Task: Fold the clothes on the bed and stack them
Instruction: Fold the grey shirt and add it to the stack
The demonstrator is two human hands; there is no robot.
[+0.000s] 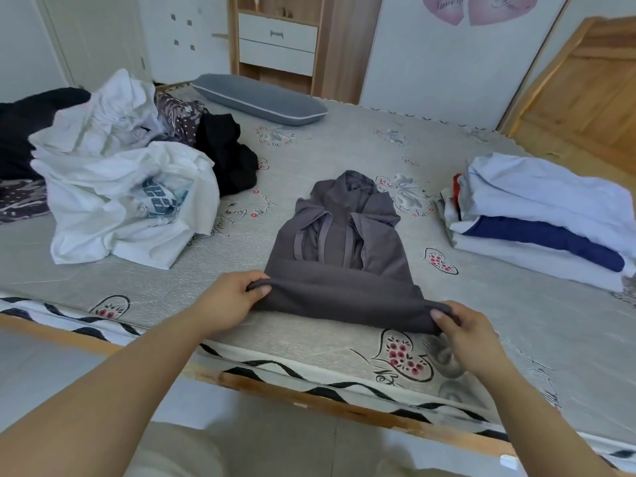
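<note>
A grey hooded sweatshirt (339, 256) lies in the middle of the bed (344, 153), hood pointing away from me, sleeves folded in over its front. Its near hem is lifted off the mattress. My left hand (229, 301) pinches the hem's left corner between thumb and fingers. My right hand (466, 333) pinches the right corner the same way. A heap of unfolded clothes (120, 166), mostly white with black and patterned pieces, sits at the left. A stack of folded clothes (537, 215), white and navy, sits at the right.
A grey pillow (258, 98) lies at the far side of the bed. The bed's wooden front edge (309, 404) runs just below my hands. Behind stand a wooden drawer unit (277, 39) and a wooden door (585, 80) at the right.
</note>
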